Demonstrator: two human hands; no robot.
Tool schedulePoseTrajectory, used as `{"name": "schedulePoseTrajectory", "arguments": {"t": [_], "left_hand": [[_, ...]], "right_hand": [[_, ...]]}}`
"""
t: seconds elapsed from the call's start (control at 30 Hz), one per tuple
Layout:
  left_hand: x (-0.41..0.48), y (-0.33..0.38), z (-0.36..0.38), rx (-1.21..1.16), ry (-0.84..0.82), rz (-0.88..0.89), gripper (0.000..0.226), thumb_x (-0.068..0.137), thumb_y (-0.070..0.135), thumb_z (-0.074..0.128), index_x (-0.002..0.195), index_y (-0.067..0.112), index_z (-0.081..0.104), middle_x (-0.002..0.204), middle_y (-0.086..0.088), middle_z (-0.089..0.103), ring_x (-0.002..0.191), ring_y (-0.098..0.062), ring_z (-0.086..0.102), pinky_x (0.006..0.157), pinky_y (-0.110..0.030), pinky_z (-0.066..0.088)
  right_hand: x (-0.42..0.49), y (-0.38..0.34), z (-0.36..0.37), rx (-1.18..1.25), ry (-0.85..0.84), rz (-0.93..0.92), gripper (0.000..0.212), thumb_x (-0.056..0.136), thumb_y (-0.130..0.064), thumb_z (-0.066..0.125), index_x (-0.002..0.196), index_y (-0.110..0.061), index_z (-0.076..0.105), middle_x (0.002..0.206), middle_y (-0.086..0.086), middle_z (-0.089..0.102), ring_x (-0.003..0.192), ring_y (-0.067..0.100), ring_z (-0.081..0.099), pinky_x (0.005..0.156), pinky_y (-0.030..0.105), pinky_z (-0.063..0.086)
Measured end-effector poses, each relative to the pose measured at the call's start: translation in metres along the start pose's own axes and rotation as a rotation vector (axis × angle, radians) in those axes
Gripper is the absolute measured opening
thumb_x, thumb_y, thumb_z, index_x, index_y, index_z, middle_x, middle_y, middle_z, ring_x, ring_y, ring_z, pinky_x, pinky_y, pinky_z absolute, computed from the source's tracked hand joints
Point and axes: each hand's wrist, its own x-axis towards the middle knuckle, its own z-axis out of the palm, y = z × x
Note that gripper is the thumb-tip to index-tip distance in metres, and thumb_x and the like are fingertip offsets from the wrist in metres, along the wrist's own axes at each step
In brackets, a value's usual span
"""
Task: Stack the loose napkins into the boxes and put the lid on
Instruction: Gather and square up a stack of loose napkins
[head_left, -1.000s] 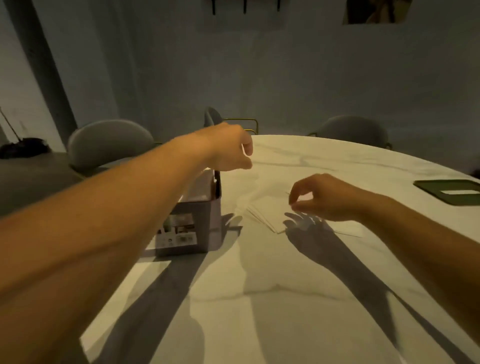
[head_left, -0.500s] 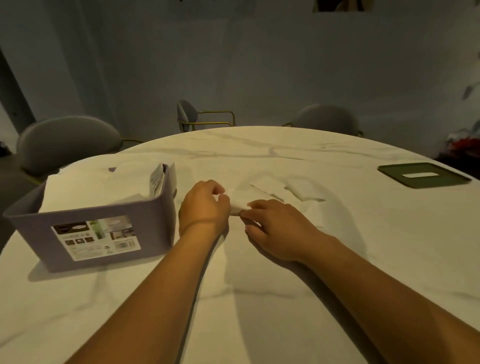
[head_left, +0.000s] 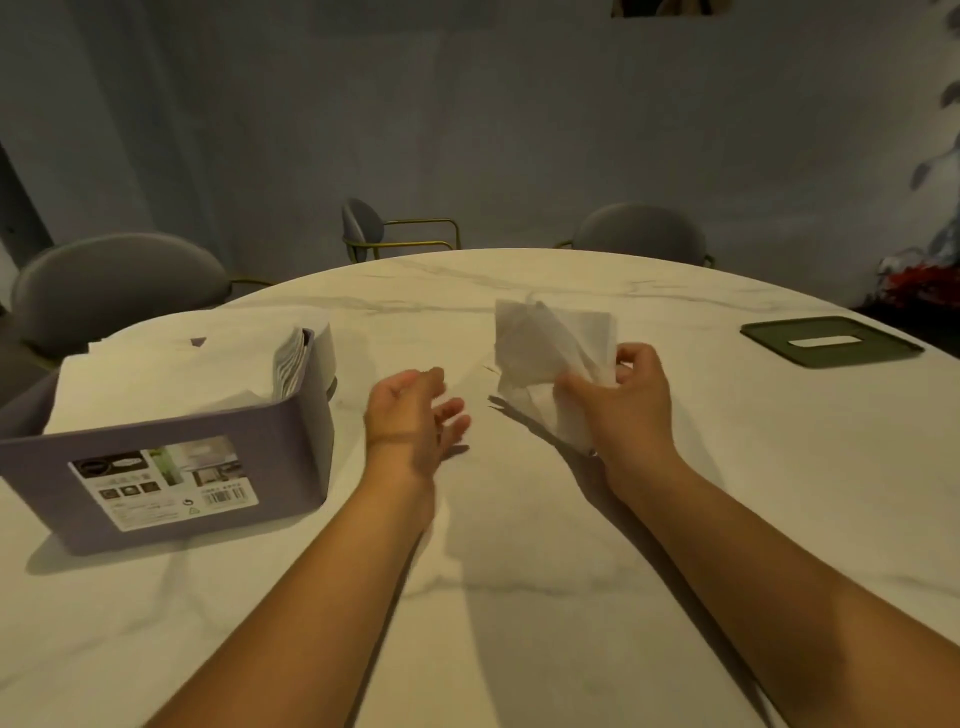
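The right hand (head_left: 628, 410) has lifted the napkins (head_left: 545, 338), pinching them alone. The left hand (head_left: 410, 421) let go, fingers loose. Box (head_left: 291, 457) next, beside it.

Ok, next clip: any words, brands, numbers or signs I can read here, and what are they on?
Nothing can be read.
The label on the purple box: a dark oval logo, small icons and lines of print, all too blurred to read.
The barcode on that label: digits too small to read.
The green lid: no text shows.
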Motion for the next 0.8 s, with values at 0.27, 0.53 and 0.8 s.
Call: {"name": "schedulePoseTrajectory", "arguments": {"t": [0.27,0.53,0.8], "left_hand": [[-0.028,0.009,0.010,-0.450,-0.332,-0.302,0.039,0.087,0.039,0.056,0.098,0.003,0.067,0.092,-0.015,0.071,0.090,-0.031,0.066,0.093,-0.043,0.048],[-0.013,0.006,-0.001,-0.606,-0.047,-0.283,0.019,0.094,0.018,0.042,0.096,0.008,0.058,0.086,-0.017,0.067,0.077,-0.035,0.060,0.066,-0.050,0.055],[-0.001,0.001,-0.007,-0.615,-0.055,-0.238,0.032,0.095,0.025,0.036,0.114,0.008,0.056,0.113,-0.021,0.062,0.099,-0.044,0.058,0.092,-0.067,0.040]], "right_hand": [[-0.036,-0.013,0.013,-0.526,-0.566,-0.669,0.037,0.079,-0.006,0.069,0.113,-0.020,0.067,0.113,-0.004,0.065,0.108,0.013,0.055,0.094,0.023,0.042],[0.007,-0.006,-0.026,-0.364,-0.103,-0.328,0.025,0.086,-0.024,0.066,0.109,-0.029,0.057,0.113,-0.016,0.052,0.106,0.005,0.048,0.095,0.028,0.046],[0.026,0.021,-0.040,-0.984,-0.421,-0.201,0.056,0.088,-0.047,0.057,0.135,-0.019,0.043,0.133,0.002,0.052,0.109,0.021,0.051,0.086,0.033,0.041]]}}
